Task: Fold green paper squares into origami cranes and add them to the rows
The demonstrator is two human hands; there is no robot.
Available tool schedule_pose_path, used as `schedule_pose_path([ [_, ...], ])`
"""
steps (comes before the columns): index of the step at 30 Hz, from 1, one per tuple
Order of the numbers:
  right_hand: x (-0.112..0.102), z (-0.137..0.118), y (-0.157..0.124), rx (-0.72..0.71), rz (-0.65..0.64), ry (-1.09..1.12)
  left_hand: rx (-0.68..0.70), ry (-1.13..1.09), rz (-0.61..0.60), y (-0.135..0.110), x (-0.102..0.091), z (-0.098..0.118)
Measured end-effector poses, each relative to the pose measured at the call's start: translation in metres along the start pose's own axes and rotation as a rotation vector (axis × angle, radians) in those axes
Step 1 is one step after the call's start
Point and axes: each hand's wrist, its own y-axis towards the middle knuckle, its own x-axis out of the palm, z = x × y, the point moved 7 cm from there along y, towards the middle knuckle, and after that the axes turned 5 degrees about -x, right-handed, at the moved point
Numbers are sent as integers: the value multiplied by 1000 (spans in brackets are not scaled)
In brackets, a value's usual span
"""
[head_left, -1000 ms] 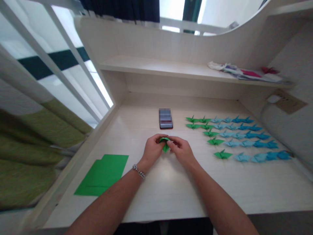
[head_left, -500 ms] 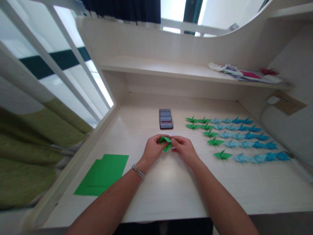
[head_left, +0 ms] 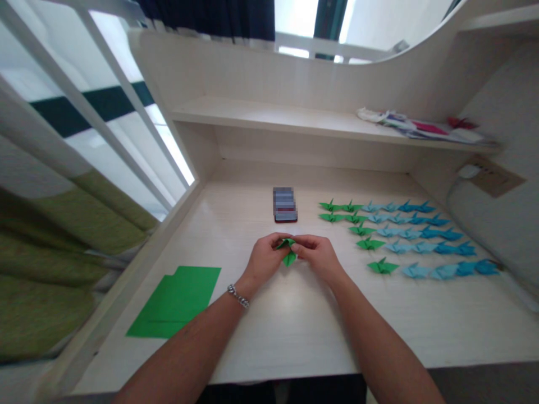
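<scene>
A partly folded piece of green origami paper (head_left: 289, 258) is held between both hands over the middle of the desk. My left hand (head_left: 266, 253) pinches its left side, a silver chain bracelet (head_left: 238, 296) on that wrist. My right hand (head_left: 316, 253) closes on its right side, thumb and fingers together. Fingers cover much of the fold; a pointed flap hangs down and another part bends over at the top. Just beyond the hands lies a phone (head_left: 285, 205) with a blurred screen.
Folded green paper cranes (head_left: 382, 266) and blue cranes (head_left: 446, 272) stand in rows at the right. Flat green sheets (head_left: 177, 300) lie at the left. A shelf (head_left: 269, 119) with papers (head_left: 421, 128) runs behind; a cable and plug (head_left: 468, 171) are at the right wall.
Both hands stay in place over the desk. The green paper has turned slightly between the fingers, and its top flap now looks narrower and more bent.
</scene>
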Motion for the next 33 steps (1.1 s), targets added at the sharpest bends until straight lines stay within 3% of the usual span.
schedule_pose_path([
  [7,-3,5,-1,75,1,19,1,-24,-13,-1,2,0],
  [20,-1,1,-2,37,24,-63,-12,-7,-33,-2,3,1],
  [28,-3,-11,-5,-118,152,-215,6,-64,-62,-3,8,3],
  [33,-3,-21,-9,-226,232,-356,-65,-171,-113,-3,13,1],
])
